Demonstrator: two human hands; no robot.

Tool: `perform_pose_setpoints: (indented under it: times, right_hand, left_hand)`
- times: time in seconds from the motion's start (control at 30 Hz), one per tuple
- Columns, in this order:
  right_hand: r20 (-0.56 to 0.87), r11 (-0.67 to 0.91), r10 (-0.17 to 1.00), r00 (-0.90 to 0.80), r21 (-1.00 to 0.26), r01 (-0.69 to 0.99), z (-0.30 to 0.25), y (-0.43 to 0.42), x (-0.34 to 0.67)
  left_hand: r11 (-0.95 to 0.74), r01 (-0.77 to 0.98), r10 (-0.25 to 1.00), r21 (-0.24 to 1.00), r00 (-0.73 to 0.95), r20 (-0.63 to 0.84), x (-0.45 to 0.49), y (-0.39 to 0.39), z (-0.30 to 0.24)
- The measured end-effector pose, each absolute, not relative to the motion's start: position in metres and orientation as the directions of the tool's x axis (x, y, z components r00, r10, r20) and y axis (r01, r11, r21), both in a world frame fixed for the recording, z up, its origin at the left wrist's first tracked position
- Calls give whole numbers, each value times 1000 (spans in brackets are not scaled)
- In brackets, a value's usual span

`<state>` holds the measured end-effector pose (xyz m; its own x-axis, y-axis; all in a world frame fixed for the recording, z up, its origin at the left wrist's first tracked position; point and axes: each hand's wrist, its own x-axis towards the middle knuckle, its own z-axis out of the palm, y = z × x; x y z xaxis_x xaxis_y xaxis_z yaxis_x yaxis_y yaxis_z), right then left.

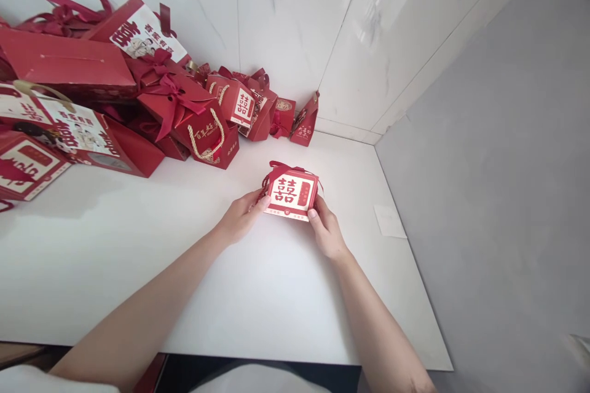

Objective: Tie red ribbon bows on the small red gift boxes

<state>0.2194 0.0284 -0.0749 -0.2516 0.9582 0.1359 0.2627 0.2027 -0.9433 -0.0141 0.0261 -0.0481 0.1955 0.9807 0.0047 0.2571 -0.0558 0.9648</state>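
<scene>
Between my hands is a small red and white gift box (288,193), printed with a large red double-happiness character and topped with a dark red ribbon. My left hand (242,215) grips its left side, the thumb on the front edge. On the right side my right hand (326,227) holds it, thumb at the lower right corner and fingers behind. The fingers behind the box are partly hidden. The box is over the middle of the white table (258,295); whether its base touches the surface I cannot tell.
A heap of red gift boxes (106,61) with ribbons fills the back left. Among them stands a box with a rope handle (209,138); a narrow red box (305,123) ends the row. A white paper (389,221) lies near the right edge, and a tiled wall (286,18) stands behind.
</scene>
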Motion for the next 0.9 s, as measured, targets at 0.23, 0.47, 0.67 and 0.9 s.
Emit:
perform_pose_setpoints:
  times: [0.23, 0.47, 0.67, 0.9]
  right_hand:
    - [140, 209, 953, -270, -946, 248, -71, 28, 219]
    - [137, 212, 954, -267, -937, 279, -73, 28, 220]
    - [224, 252, 963, -152, -946, 205, -77, 28, 218]
    - [410, 441, 897, -167, -859, 259, -61, 15, 209]
  left_hand:
    - [-19, 260, 986, 965, 165, -25, -14, 27, -50]
    - [-26, 248, 983, 968, 182, -20, -15, 26, -47]
    - [-14, 115, 994, 993, 105, 2, -13, 30, -56]
    - [9, -93, 998, 996, 60, -4, -11, 34, -63]
